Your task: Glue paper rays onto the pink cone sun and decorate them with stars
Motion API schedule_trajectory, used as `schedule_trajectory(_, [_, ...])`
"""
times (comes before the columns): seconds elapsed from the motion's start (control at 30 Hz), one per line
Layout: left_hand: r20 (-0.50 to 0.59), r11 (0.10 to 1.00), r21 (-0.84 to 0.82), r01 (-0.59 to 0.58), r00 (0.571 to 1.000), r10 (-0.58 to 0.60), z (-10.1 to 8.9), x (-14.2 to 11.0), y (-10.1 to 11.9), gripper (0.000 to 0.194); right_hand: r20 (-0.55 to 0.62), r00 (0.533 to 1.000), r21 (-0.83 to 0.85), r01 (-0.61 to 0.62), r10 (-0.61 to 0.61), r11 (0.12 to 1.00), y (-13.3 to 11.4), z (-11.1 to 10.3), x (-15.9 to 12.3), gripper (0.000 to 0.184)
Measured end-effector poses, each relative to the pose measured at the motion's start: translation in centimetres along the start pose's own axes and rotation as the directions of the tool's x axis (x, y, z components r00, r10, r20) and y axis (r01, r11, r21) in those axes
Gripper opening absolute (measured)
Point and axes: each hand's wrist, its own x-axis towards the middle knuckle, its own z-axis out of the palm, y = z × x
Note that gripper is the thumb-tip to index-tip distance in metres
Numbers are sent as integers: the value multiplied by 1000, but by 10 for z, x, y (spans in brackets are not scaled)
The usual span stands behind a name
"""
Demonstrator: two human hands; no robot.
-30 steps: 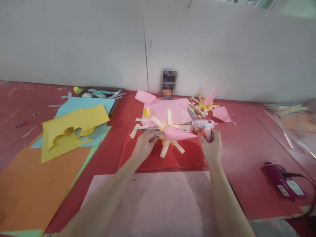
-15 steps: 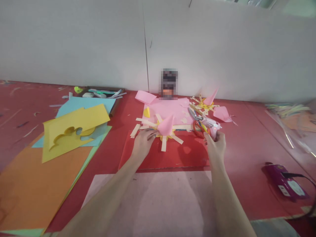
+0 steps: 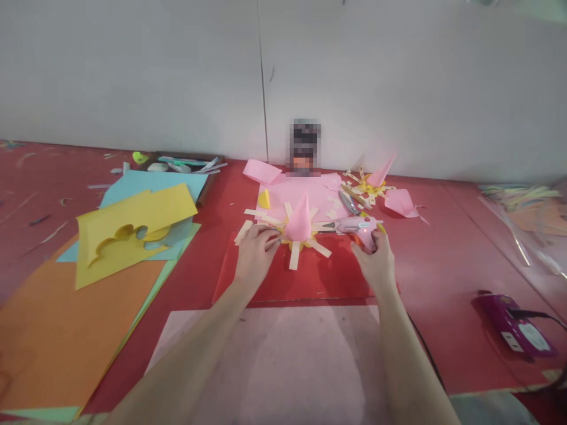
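Observation:
A pink paper cone (image 3: 299,219) stands upright on a yellow disc ringed with cream paper strips (image 3: 294,255), on a red sheet (image 3: 283,283). My left hand (image 3: 253,254) rests at the cone's left side, fingers pinched on a strip at its base. My right hand (image 3: 375,260) is wrapped round the handle of a pink glue gun (image 3: 354,224). The gun's nozzle points left, close to the cone's base.
Scissors (image 3: 349,203), pink paper pieces and a second cone-and-strips piece (image 3: 372,182) lie behind. Yellow cut paper (image 3: 128,233), blue and orange sheets are at the left. A tray of tools (image 3: 181,165) sits by the wall. A purple device (image 3: 514,324) with a cable is at the right.
The cone went from lying on its side to standing upright. The glue gun swung away to the right, then came back with its nozzle toward the cone's base.

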Motion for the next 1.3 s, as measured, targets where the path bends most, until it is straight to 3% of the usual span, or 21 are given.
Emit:
schedule_trajectory(0.1, [21,1000,21,-23,1000,22,-3,-1,5,13,50,999,-96,11,-6,995,0,3,-3,48])
schedule_trajectory(0.33, [202,998,-48,40,979,-29,-6,-5,16,10,152,986,-256,106,-68,961,-2,5,-8,43])
schedule_trajectory(0.53, [292,993,-105,53,956,-20,-4,-8,18,6,189,982,-352,90,-24,931,-8,4,-12,40])
schedule_trajectory(0.93, [304,984,-174,39,953,16,-1,-11,18,8,223,972,-387,154,-70,909,-14,17,-23,31])
schedule_trajectory(1.3, [323,984,-170,57,947,1,-2,-11,18,11,260,949,-281,252,-179,926,-7,20,-23,28])
